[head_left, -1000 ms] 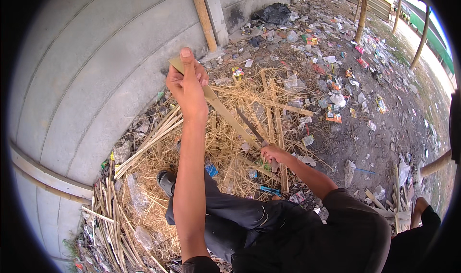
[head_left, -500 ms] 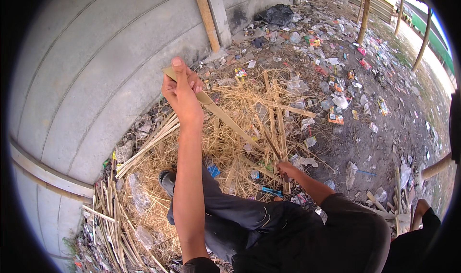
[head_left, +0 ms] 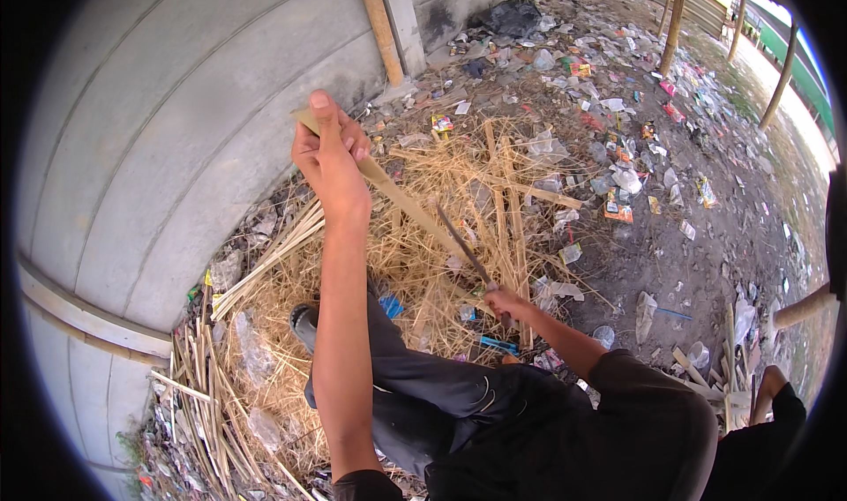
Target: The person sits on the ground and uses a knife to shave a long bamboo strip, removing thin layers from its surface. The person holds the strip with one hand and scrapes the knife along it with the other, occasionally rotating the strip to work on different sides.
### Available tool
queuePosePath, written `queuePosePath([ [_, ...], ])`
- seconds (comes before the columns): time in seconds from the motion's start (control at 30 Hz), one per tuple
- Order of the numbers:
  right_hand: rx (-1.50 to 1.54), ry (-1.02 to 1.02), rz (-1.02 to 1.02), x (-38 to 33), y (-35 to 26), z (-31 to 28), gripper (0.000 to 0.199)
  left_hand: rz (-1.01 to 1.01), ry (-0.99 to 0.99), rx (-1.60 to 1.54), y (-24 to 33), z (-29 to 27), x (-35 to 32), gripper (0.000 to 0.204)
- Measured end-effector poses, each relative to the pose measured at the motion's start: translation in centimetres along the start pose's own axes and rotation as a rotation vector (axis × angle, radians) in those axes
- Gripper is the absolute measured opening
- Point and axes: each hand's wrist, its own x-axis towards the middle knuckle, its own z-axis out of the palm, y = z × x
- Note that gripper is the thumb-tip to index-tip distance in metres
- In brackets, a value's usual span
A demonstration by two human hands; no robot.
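Note:
My left hand [head_left: 333, 166] is raised near the wall, its fingers and thumb closed on one end of a flat bamboo strip [head_left: 410, 205]. The strip slants down to the right, over a heap of straw-coloured shavings [head_left: 397, 280]. In my right hand [head_left: 505, 303], lower and to the right, the handle of a long knife [head_left: 460, 243] is gripped. Its dark, narrow blade points up and left, beside the strip; whether the two touch I cannot tell. My bent leg in dark trousers [head_left: 441, 364] lies below the heap.
Split bamboo lengths [head_left: 207, 400] lie at the lower left, with pale strips [head_left: 273, 258] by the concrete wall [head_left: 176, 122]. Flat bamboo pieces [head_left: 498, 183] rest on the shavings. Litter [head_left: 626, 179] covers the ground rightward. A bare limb in dark cloth [head_left: 769, 386] shows at the lower right.
My right hand has moved left and slightly up, and the knife blade now leans further left, nearer the strip. My left hand has risen a little with the strip.

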Motion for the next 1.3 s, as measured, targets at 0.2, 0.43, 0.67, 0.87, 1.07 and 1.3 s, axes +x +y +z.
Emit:
queuePosePath([
  [0.2, -0.016, 0.066, 0.141, 2.1, -1.4, -3.5, 0.023, -0.075, -0.196, -0.062, 0.7, -0.2, -0.8, 0.054],
  [0.43, 0.257, 0.007, -0.283, -2.0, -5.5, 3.4, 0.022, -0.113, -0.275, -0.037, 1.3, -1.8, -1.0, 0.052],
  [0.67, 0.0, 0.226, 0.271, -0.8, 8.0, -1.0, 0.026, -0.151, -0.17, -0.102, 2.0, -3.5, -0.8, 0.054],
  [0.87, 0.22, 0.134, -0.008, -0.1, 6.9, -5.7, 0.024, -0.149, -0.273, -0.103, 1.9, -4.3, -0.3, 0.054],
  [1.07, 0.303, 0.078, -0.37, -1.2, 0.7, 0.9, 0.025, -0.175, -0.258, -0.068, 2.0, -3.3, -0.9, 0.054],
  [1.3, 0.04, 0.269, 0.245, 0.9, 7.4, -0.2, 0.018, -0.173, -0.331, -0.059, 2.2, -2.4, -1.1, 0.055],
])
